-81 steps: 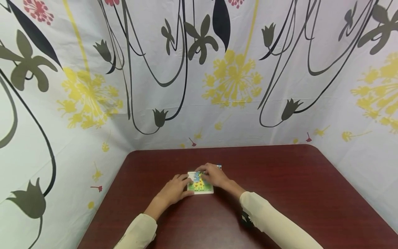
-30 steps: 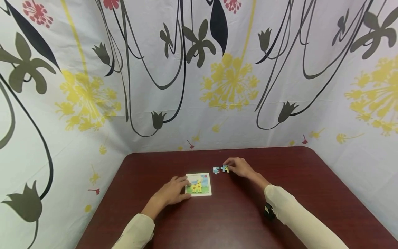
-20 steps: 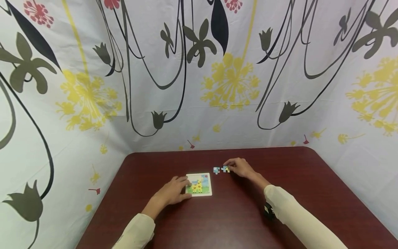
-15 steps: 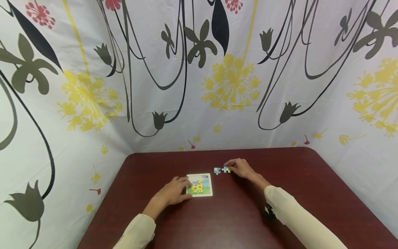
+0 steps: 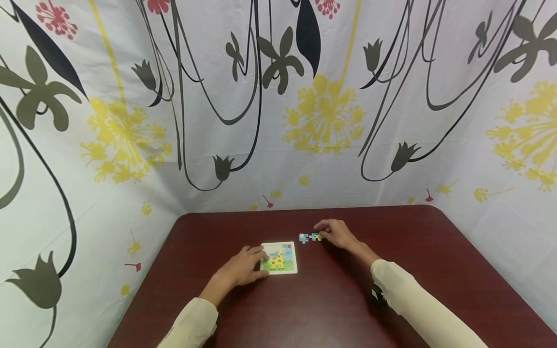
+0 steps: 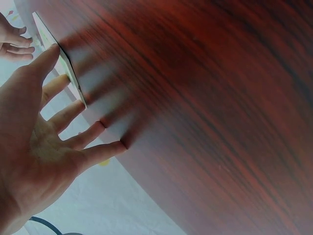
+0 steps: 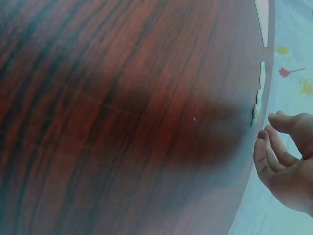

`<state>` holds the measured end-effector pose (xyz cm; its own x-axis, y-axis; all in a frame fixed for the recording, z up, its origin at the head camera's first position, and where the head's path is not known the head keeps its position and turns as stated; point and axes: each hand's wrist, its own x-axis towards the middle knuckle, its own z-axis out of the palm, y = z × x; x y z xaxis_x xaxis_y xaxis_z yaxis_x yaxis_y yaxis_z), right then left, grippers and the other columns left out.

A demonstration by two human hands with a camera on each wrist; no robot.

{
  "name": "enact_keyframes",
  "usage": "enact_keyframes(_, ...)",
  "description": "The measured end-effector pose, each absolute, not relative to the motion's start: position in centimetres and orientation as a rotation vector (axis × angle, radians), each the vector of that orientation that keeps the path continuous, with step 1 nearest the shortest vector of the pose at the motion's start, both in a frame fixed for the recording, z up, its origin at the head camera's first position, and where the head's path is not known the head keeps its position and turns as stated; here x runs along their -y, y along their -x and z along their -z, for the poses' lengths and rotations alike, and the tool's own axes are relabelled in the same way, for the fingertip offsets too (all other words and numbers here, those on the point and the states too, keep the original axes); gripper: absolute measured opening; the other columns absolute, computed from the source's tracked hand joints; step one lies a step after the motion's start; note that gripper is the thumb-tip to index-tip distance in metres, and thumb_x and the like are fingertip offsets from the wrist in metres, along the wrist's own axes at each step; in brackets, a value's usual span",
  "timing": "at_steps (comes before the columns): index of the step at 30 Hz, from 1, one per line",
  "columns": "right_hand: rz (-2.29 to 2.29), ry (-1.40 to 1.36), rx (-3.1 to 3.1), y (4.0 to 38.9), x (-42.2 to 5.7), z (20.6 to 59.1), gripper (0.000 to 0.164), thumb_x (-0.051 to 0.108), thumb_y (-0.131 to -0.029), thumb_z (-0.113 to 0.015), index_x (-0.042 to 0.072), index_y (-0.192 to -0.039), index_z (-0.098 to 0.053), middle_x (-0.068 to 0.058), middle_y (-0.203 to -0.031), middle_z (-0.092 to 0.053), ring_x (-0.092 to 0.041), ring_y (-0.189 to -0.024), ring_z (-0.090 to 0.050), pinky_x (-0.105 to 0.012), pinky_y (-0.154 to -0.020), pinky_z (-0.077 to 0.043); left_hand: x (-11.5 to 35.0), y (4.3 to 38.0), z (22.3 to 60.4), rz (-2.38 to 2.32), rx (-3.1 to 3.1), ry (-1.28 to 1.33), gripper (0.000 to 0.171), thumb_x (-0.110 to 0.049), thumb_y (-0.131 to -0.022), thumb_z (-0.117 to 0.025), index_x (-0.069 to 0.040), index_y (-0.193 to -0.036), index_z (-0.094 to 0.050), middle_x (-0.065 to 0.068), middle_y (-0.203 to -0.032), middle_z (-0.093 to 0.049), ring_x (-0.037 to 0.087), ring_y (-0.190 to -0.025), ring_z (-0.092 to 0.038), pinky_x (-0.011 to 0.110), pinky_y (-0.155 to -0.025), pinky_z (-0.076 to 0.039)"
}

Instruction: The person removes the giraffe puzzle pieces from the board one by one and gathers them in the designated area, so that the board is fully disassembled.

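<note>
A white-framed jigsaw puzzle with a yellow giraffe picture lies on the table, its upper part pale and bare. My left hand rests at its left edge, thumb and a couple of fingertips at the frame; in the left wrist view the fingers are spread and nearly straight. To the puzzle's right lie a light-blue piece and a blue-and-yellow piece. My right hand is beside the blue-and-yellow piece. In the right wrist view its loosely bent fingers stand apart from the pieces, holding nothing.
The dark red wooden table has rounded far corners. A white cloth printed with flowers hangs behind it and along both sides. Something black is worn at the right wrist.
My right hand has moved from over the puzzle to the right, beside the loose pieces, and has stayed about there over the last second. The left hand keeps its place at the frame.
</note>
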<state>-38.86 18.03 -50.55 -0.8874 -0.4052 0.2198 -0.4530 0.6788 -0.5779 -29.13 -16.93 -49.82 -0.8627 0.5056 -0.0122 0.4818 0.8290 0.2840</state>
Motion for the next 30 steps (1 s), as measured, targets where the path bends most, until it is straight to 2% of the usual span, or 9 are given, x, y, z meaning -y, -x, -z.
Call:
enact_keyframes(11,-1.020,-0.784,2.774,38.3,-16.5,50.2,0.023,-0.003,-0.096,-0.070,0.002,-0.117,-0.075,-0.014,-0.108,-0.075,-0.020,-0.086,-0.070,-0.036,-0.071,-0.057,16.8,29.0,49.7,-0.425,-2.920,-0.785,0.044,-0.045,-0.098,-0.072,-0.018,-0.132,-0.066,0.007,-0.154,-0.051,0.032,-0.133,-0.049,0.054,-0.098,-0.051)
enact_keyframes(30,-1.041,-0.891,2.795,36.5,-11.8,50.6,0.019,0.004,-0.097,-0.073,0.006,-0.115,-0.076,-0.009,-0.106,-0.074,-0.020,-0.091,-0.068,-0.036,-0.078,-0.057,16.6,29.1,49.7,-0.414,-2.926,-0.747,0.044,-0.046,-0.097,-0.073,-0.019,-0.130,-0.066,0.006,-0.153,-0.052,0.031,-0.133,-0.049,0.054,-0.101,-0.050)
